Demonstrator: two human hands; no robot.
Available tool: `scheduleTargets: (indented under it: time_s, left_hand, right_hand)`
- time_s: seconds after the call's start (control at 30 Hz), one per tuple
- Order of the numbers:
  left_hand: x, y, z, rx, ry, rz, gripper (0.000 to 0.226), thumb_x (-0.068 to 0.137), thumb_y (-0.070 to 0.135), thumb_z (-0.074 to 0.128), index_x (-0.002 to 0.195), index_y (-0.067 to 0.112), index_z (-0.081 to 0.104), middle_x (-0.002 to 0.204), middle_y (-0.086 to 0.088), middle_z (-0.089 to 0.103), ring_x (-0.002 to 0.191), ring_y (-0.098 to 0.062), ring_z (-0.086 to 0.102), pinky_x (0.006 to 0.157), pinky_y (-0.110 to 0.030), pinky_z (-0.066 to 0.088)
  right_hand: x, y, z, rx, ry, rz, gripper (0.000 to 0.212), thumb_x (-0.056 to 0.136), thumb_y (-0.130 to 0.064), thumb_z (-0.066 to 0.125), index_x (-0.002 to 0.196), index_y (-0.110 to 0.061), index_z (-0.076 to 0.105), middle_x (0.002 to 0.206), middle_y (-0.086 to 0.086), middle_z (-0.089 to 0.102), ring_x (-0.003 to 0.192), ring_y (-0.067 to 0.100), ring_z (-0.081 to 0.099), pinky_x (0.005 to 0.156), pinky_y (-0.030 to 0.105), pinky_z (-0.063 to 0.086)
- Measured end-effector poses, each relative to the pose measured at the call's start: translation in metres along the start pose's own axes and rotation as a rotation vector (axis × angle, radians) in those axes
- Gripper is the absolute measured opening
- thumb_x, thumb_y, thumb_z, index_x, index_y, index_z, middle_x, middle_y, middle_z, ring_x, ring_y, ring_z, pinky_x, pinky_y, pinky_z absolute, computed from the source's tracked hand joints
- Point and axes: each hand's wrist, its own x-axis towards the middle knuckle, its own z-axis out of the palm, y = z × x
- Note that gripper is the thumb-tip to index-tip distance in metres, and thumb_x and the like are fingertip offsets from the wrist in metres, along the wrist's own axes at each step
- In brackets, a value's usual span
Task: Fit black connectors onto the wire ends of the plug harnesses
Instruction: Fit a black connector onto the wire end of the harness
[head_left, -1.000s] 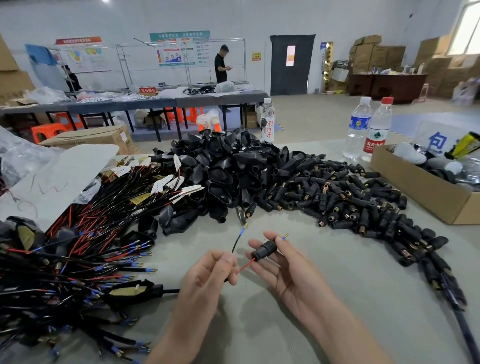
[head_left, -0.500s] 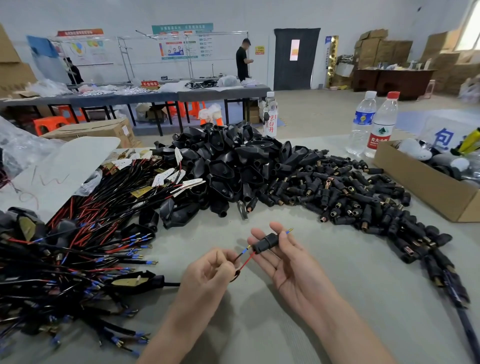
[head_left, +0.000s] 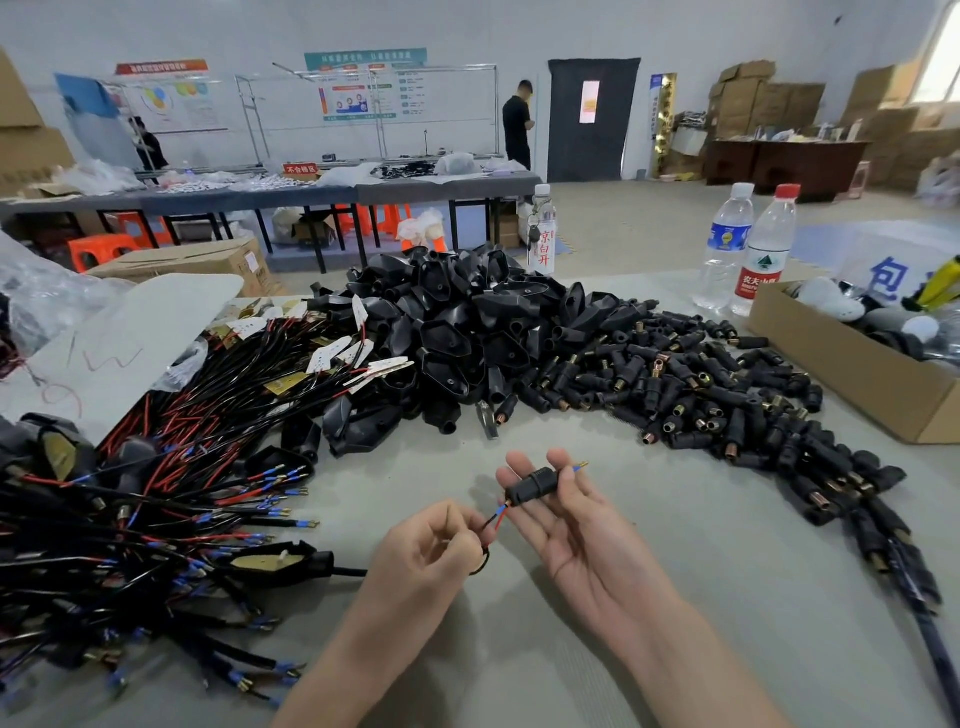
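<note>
A grey table (head_left: 675, 597) fills the near scene. Its left side is covered by a heap of harnesses (head_left: 156, 467), black cables with red and blue ends. At far centre is a mound of black shells (head_left: 457, 332). To its right a long drift of loose connectors (head_left: 701, 395) curves toward the near right edge. A cardboard box (head_left: 841, 374) sits far right, with two water bottles (head_left: 727, 244) just left of it and a third (head_left: 543, 234) behind the shells.

Between the heaps, over bare table, the right hand (head_left: 576, 535) lies palm up with fingers nearly straight and close together. One connector (head_left: 530, 483) rests across them, and the thumb pins its right part. A blue-sleeved tip (head_left: 579, 466) pokes out of its far right end.

The left hand (head_left: 431, 556), just left, has its fingers curled and pinches the red and black wires (head_left: 493, 522) entering the connector's near end. A plug (head_left: 270, 564) lies left of it, its cable running under that hand.
</note>
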Motion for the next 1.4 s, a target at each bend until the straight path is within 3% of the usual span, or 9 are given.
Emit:
scheduleTargets:
  time_s: [0.3,0.37,0.5,0.6,0.73,0.87,1.03,1.27,1.4]
  left_hand:
    - [0.001,-0.001,-0.004,0.039,0.040,-0.038,0.032,0.068,0.041,0.054,0.073,0.010,0.060,0.078,-0.007,0.068,0.073,-0.015,0.055,0.077,-0.037,0.045]
    - [-0.002,-0.001,-0.005,0.117,0.019,-0.019,0.034,0.068,0.048,0.051,0.078,0.018,0.064,0.077,-0.013,0.064,0.071,-0.015,0.052,0.074,-0.032,0.044]
    - [-0.007,0.001,-0.002,0.203,-0.022,0.028,0.030,0.074,0.050,0.048,0.075,0.020,0.054,0.065,0.006,0.051,0.060,-0.008,0.039,0.058,-0.018,0.034]
    - [-0.006,0.001,-0.002,0.229,-0.002,0.059,0.028,0.079,0.048,0.047,0.076,0.022,0.055,0.062,0.008,0.049,0.058,-0.006,0.039,0.056,-0.017,0.034]
    - [-0.005,0.003,0.001,0.229,0.030,0.025,0.024,0.085,0.036,0.045,0.077,0.017,0.058,0.070,-0.003,0.061,0.065,-0.012,0.051,0.066,-0.029,0.044]
    - [-0.007,0.006,0.006,0.261,0.012,0.056,0.037,0.092,0.034,0.041,0.084,0.001,0.055,0.079,-0.010,0.063,0.081,-0.033,0.058,0.078,-0.043,0.046]
    - [-0.007,0.002,0.010,0.348,0.033,0.097,0.025,0.101,0.020,0.047,0.082,0.005,0.051,0.076,-0.011,0.063,0.073,-0.025,0.062,0.073,-0.037,0.047]
    - [-0.005,-0.002,0.008,0.358,0.123,0.087,0.016,0.096,0.038,0.056,0.083,0.030,0.055,0.077,0.000,0.066,0.071,-0.016,0.065,0.068,-0.026,0.051]
    - [-0.005,-0.002,0.008,0.357,0.157,0.074,0.018,0.096,0.034,0.058,0.081,0.026,0.057,0.077,0.004,0.068,0.073,-0.011,0.067,0.070,-0.023,0.051]
  right_hand:
    - [-0.004,0.000,0.005,-0.055,-0.030,0.005,0.024,0.106,-0.021,0.035,0.113,-0.012,0.056,0.119,0.022,0.069,0.108,0.032,0.069,0.074,0.038,0.061]
    - [-0.005,0.002,0.007,-0.095,-0.020,-0.025,0.024,0.106,-0.021,0.035,0.113,-0.011,0.056,0.118,0.022,0.069,0.108,0.031,0.069,0.080,0.039,0.061]
    - [-0.007,0.006,0.011,-0.143,0.007,-0.069,0.025,0.106,-0.019,0.035,0.111,-0.008,0.056,0.114,0.022,0.071,0.106,0.032,0.070,0.083,0.040,0.060]
    - [-0.007,0.004,0.011,-0.124,0.016,-0.066,0.025,0.106,-0.019,0.035,0.112,-0.007,0.056,0.113,0.024,0.070,0.104,0.033,0.071,0.083,0.041,0.060]
    - [-0.009,0.003,0.010,-0.124,0.012,-0.044,0.025,0.107,-0.018,0.033,0.110,-0.008,0.056,0.115,0.023,0.070,0.105,0.030,0.071,0.080,0.039,0.061]
    - [-0.007,0.004,0.009,-0.164,0.019,-0.029,0.027,0.108,-0.018,0.032,0.106,-0.015,0.058,0.115,0.015,0.072,0.096,0.019,0.073,0.074,0.034,0.061]
    - [-0.008,0.013,0.009,-0.122,-0.021,0.016,0.026,0.107,-0.018,0.033,0.108,-0.013,0.058,0.117,0.017,0.071,0.092,0.022,0.073,0.071,0.032,0.060]
    - [-0.007,0.012,0.011,-0.125,0.006,-0.041,0.027,0.107,-0.014,0.032,0.110,-0.005,0.057,0.112,0.021,0.072,0.100,0.027,0.072,0.073,0.031,0.060]
    - [-0.008,0.014,0.013,-0.111,0.031,-0.057,0.026,0.107,-0.014,0.032,0.109,-0.004,0.056,0.109,0.022,0.072,0.097,0.028,0.073,0.072,0.031,0.061]
